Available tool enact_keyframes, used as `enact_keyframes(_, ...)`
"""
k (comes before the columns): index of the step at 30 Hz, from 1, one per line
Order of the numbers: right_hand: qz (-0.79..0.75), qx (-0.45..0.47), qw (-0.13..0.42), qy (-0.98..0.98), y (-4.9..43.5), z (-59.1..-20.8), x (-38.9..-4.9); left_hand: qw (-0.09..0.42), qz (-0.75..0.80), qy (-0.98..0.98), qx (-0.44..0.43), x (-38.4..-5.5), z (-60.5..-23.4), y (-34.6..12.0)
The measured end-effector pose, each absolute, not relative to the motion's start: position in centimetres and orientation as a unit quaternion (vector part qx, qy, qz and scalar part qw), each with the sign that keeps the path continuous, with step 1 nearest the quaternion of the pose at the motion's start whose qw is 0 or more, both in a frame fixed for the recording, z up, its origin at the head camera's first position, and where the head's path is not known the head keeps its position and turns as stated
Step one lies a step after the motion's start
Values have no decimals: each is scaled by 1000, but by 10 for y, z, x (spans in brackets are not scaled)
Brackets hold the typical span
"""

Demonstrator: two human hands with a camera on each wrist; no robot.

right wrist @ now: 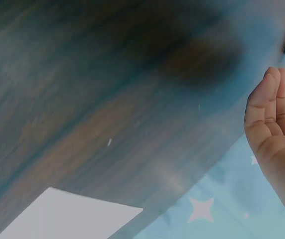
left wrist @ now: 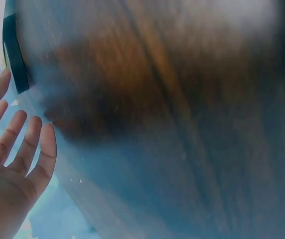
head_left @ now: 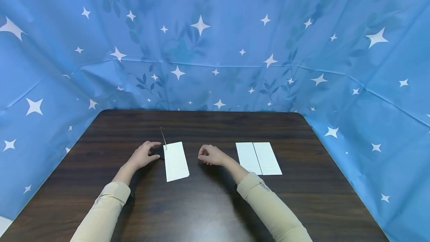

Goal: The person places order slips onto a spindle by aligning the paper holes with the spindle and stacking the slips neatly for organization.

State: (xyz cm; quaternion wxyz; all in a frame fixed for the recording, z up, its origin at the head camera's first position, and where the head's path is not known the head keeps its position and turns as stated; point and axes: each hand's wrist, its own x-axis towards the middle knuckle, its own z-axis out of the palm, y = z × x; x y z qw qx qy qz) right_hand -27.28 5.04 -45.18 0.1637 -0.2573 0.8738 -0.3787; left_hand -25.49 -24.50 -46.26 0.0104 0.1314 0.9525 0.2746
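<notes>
A small stack of white lined cards (head_left: pixel 176 163) lies in the middle of the table, and a thin cord (head_left: pixel 163 136) stretches away from its upper left corner. Partly hidden at the stack's left edge is a black block-like object (head_left: pixel 162 151), which appears as a dark slab (left wrist: pixel 15 55) in the left wrist view. My left hand (head_left: pixel 144 155) is beside that black object, thumb and fingers spread apart around its left side. To the right of the stack, my right hand (head_left: pixel 212 155) hovers with fingers loosely bent, thumb near the index finger, nothing between them.
Two white lined cards (head_left: pixel 267 158) lie side by side at the right, a narrow dark gap between them; my right forearm overlaps their lower left corner. The dark wood table (head_left: pixel 208 130) ends at the back against a blue star-patterned cloth (head_left: pixel 215 47).
</notes>
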Motion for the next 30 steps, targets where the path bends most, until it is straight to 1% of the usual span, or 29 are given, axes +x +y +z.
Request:
enact_keyframes(6, -380, -291, 147, 866, 73, -445, -271, 19, 241, 957, 160, -257, -468, -243)
enact_keyframes(13, -377, -290, 125, 871, 96, -437, -268, 12, 211, 960, 186, -261, -467, -239)
enact_keyframes(17, -368, -284, 114, 878, 107, -435, -267, 0, 197, 964, 178, -262, -467, -237)
enact_keyframes(22, -359, -290, 109, 880, 118, -437, -269, -13, 179, 973, 142, -260, -468, -235)
enact_keyframes(30, -355, -266, 116, 889, 132, -437, -270, -9, 178, 974, 141, -262, -468, -234)
